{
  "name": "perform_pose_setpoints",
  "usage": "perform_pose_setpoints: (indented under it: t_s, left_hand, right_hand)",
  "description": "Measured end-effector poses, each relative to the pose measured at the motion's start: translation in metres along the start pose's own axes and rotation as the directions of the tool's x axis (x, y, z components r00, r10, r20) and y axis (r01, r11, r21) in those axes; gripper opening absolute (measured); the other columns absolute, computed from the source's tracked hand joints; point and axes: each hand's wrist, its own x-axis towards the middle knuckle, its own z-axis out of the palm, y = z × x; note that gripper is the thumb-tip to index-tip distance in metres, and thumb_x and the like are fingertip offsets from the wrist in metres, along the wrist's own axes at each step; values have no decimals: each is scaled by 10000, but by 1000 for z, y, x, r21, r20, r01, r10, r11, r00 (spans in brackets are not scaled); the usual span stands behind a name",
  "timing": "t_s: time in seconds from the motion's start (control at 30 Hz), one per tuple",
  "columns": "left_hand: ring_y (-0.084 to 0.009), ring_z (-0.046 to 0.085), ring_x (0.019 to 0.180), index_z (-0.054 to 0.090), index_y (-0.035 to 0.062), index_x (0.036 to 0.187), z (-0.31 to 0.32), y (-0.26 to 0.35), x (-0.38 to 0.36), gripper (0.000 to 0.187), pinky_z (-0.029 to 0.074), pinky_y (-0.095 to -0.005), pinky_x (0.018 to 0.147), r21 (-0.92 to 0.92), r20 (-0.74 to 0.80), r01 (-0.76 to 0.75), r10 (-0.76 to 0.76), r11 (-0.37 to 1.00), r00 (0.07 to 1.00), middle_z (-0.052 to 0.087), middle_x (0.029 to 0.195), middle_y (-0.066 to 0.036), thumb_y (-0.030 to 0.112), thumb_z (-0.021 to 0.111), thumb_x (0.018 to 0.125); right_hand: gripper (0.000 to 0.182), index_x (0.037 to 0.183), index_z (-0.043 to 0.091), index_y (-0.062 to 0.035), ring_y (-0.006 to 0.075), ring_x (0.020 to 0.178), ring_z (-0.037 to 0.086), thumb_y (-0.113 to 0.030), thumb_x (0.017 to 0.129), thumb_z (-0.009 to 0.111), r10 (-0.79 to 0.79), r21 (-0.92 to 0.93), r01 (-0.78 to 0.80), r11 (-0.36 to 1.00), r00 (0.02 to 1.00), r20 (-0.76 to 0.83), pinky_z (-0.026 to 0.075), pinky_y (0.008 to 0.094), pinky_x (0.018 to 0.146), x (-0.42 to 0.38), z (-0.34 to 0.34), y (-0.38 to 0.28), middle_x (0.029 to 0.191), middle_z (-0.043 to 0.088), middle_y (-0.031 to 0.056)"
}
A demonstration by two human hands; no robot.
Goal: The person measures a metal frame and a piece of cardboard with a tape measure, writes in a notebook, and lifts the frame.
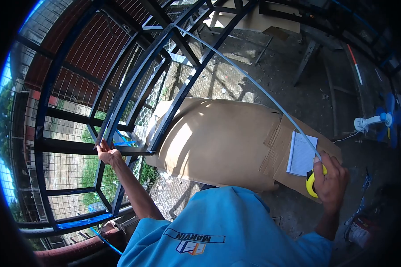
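My left hand pinches the end of a pale tape blade against a bar of a dark blue metal grille frame. The blade runs up along the bar, bends at the top and arcs down to the right. There my right hand grips the yellow tape measure case. Both arms are spread wide, above my blue shirt.
Flattened brown cardboard lies on the concrete floor with a white notepad on it. A small white and blue fan stands at right. A red and white rod and metal bars lie further back. Wire mesh fencing is behind the frame.
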Motion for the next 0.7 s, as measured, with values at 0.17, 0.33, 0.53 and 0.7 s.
perform_pose_setpoints:
  t_s: [0.17,0.33,0.53,0.7]
  left_hand:
    - [-106,598,951,566,96,988,4,-1,-10,240,314,-419,846,-11,9,-3,3,1000,1000,638,945,0,293,463,898]
    - [-105,588,961,566,88,988,-2,-6,0,252,303,-410,857,-35,25,26,-25,999,999,641,966,-11,296,451,904]
    - [-110,586,941,577,78,974,-1,-5,6,263,287,-408,855,12,-9,38,-38,999,999,654,947,-34,306,481,886]
    - [-184,551,1036,576,17,1029,14,12,-55,252,344,-438,902,174,243,-83,39,981,969,616,1024,-101,211,522,876]
  right_hand:
    - [237,934,627,-22,337,593,589,-217,841,529,-18,-11,18,1000,1000,-15,425,436,550,6,0,0,694,590,167]
    - [221,896,617,-27,351,600,585,-217,843,517,-28,-4,28,1000,999,-33,422,440,558,6,-1,-2,692,588,168]
    - [266,863,594,-11,368,641,591,-256,850,490,90,149,-109,983,987,131,411,459,592,17,7,7,691,593,203]
    - [316,989,612,-37,331,791,609,-283,833,490,216,355,-389,850,872,439,453,379,724,-23,90,54,862,624,193]
